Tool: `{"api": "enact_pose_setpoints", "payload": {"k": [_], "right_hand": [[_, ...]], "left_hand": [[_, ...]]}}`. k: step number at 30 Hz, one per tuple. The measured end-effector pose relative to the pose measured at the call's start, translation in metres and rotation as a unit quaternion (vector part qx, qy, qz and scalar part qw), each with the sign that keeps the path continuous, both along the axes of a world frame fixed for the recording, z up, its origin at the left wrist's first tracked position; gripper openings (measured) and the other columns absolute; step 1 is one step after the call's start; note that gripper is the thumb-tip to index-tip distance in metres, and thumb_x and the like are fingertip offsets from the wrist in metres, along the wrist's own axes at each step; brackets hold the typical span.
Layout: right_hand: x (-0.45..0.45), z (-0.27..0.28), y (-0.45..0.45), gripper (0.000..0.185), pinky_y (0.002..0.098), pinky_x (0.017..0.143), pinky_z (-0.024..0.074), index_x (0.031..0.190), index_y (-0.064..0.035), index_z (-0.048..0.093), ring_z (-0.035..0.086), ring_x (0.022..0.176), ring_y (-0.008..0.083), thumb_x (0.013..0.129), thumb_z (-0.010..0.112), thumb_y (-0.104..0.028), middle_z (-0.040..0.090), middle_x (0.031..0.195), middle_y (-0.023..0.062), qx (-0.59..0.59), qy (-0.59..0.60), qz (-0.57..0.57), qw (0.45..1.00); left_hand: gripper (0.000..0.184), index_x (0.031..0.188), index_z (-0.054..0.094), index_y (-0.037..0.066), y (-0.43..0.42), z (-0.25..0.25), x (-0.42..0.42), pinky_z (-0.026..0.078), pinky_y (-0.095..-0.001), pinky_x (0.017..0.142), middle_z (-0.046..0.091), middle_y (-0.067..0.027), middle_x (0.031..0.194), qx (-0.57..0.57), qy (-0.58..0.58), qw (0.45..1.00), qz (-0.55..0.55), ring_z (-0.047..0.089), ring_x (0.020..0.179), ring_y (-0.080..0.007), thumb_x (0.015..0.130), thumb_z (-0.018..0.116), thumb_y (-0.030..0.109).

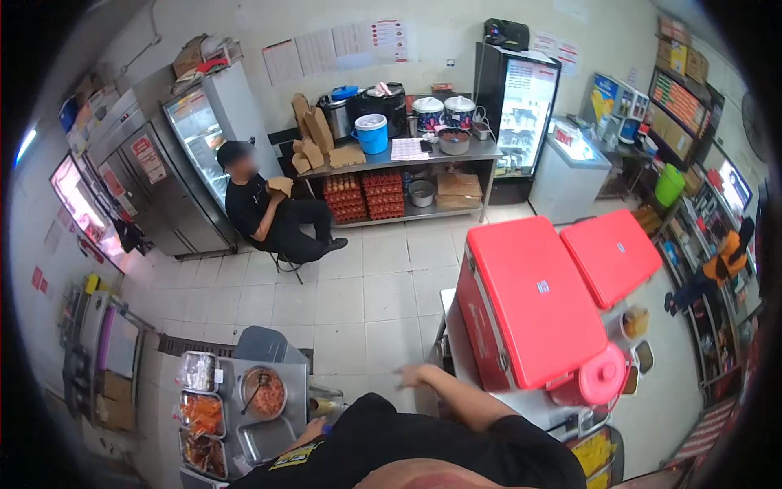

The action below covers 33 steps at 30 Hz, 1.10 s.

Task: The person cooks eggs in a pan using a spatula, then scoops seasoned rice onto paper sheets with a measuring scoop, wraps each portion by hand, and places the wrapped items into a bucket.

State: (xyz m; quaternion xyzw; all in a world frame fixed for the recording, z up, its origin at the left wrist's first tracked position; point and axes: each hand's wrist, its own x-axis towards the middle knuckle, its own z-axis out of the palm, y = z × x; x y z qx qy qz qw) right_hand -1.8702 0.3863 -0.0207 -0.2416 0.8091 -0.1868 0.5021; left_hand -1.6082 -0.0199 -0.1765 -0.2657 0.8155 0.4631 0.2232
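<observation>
Steel tray (262, 442): smooth, rectangular | left hand (313, 431) near, grip unclear | right hand (414, 376) blurred, grip open

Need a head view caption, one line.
Kitchen: left hand beside metal table, red cooler box at right, seated person beyond.

The single head-worn view looks forward and down from above the right hand's fingers (405, 372), its wide field extending to the wall (456, 31) well beyond them.

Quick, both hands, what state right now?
Left hand: by the steel table, partly hidden; grip can't be told.
Right hand: open, slightly blurred, nothing visible in it.
</observation>
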Motion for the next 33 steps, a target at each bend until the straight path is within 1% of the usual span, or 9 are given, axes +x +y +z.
{"api": "enact_pose_setpoints", "payload": {"k": [2,11,14,18,21,24,27,29,33], "right_hand": [[-0.08,-0.008,-0.035,0.081,0.0453,0.113,0.0426,0.15,-0.008,0.049,0.052,0.135,0.038,0.086,0.071,-0.054,0.054,0.148,0.0219,-0.086,0.131,0.008,0.988],[-0.35,-0.087,-0.059,0.078,0.0439,0.113,0.0417,0.139,-0.0053,0.06,0.055,0.131,0.0408,0.085,0.067,-0.061,0.06,0.138,0.0254,-0.052,0.119,-0.009,0.991],[-0.39,-0.048,-0.02,0.075,0.0517,0.087,0.0581,0.136,-0.0016,0.062,0.067,0.113,0.0353,0.086,0.071,-0.057,0.064,0.134,0.0211,0.09,-0.08,-0.067,0.99],[-0.475,-0.143,0.037,0.072,0.0464,0.07,0.0614,0.13,0.0008,0.065,0.074,0.084,0.033,0.085,0.072,-0.054,0.075,0.105,0.0196,0.098,-0.073,-0.096,0.988],[-0.504,-0.107,0.073,0.067,0.0428,0.064,0.0606,0.13,-0.0046,0.066,0.073,0.07,0.0285,0.083,0.075,-0.052,0.074,0.096,0.0207,0.06,0.045,-0.345,0.936],[-0.542,-0.119,0.108,0.057,0.0437,0.057,0.061,0.126,-0.0006,0.069,0.076,0.072,0.0301,0.091,0.066,-0.045,0.074,0.108,0.0214,0.031,-0.062,-0.43,0.9],[-0.594,-0.135,0.146,0.054,0.0452,0.066,0.0617,0.123,-0.0032,0.069,0.075,0.082,0.0333,0.09,0.07,-0.046,0.071,0.112,0.0196,0.032,-0.142,-0.516,0.844],[-0.643,-0.147,0.166,0.051,0.0459,0.068,0.0613,0.12,-0.0032,0.07,0.075,0.082,0.0341,0.09,0.071,-0.044,0.073,0.108,0.0201,0.043,-0.116,-0.528,0.84],[-0.785,-0.138,0.185,0.04,0.0487,0.084,0.0562,0.105,-0.0039,0.074,0.07,0.091,0.0411,0.086,0.073,-0.039,0.074,0.096,0.0228,0.045,0.265,-0.583,0.767]], "left_hand": [[0.045,0.103,0.072,-0.001,-0.017,-0.025,-0.005,0.05,-0.048,0.085,0.071,-0.0148,0.098,-0.146,-0.041,0.986,-0.063,0.068,0.096,-0.0313,0.102,0.053,0.04],[0.046,0.108,0.071,-0.001,-0.002,-0.012,-0.305,0.05,-0.0499,0.093,0.068,-0.0218,0.112,-0.038,-0.194,0.969,-0.147,0.066,0.107,-0.0377,0.101,0.051,0.04],[0.047,0.11,0.07,-0.002,-0.02,-0.01,-0.412,0.05,-0.0505,0.096,0.067,-0.0242,0.117,-0.063,-0.18,0.946,-0.262,0.065,0.11,-0.0398,0.101,0.05,0.04],[0.048,0.113,0.07,-0.002,-0.052,-0.014,-0.617,0.05,-0.0513,0.1,0.066,-0.0273,0.124,-0.222,-0.099,0.882,-0.403,0.064,0.115,-0.0426,0.1,0.049,0.039],[0.048,0.118,0.068,-0.002,-0.054,0.017,-0.811,0.05,-0.0521,0.1,0.067,-0.0276,0.123,-0.275,-0.054,0.911,-0.302,0.064,0.115,-0.0452,0.101,0.048,0.039],[0.036,0.118,0.064,0.003,-0.048,0.053,-0.982,0.049,-0.0345,0.052,0.063,-0.0084,0.072,0.067,0.052,0.996,0.013,0.06,0.058,-0.0197,0.105,0.052,0.035],[0.031,0.116,0.062,0.007,0.007,0.11,-1.069,0.035,-0.0265,0.042,0.053,0.0004,0.068,0.098,0.094,0.988,0.074,0.047,0.05,-0.0095,0.103,0.058,0.035],[0.032,0.112,0.06,0.007,0.015,0.077,-1.096,0.041,-0.0272,0.047,0.054,-0.0002,0.07,0.11,0.106,0.987,0.049,0.051,0.055,-0.0105,0.105,0.056,0.038],[0.029,0.112,0.062,0.007,0.042,0.033,-1.038,0.048,-0.0322,0.055,0.061,-0.0052,0.077,0.066,-0.1,0.993,-0.015,0.058,0.062,-0.0162,0.104,0.056,0.035]]}}
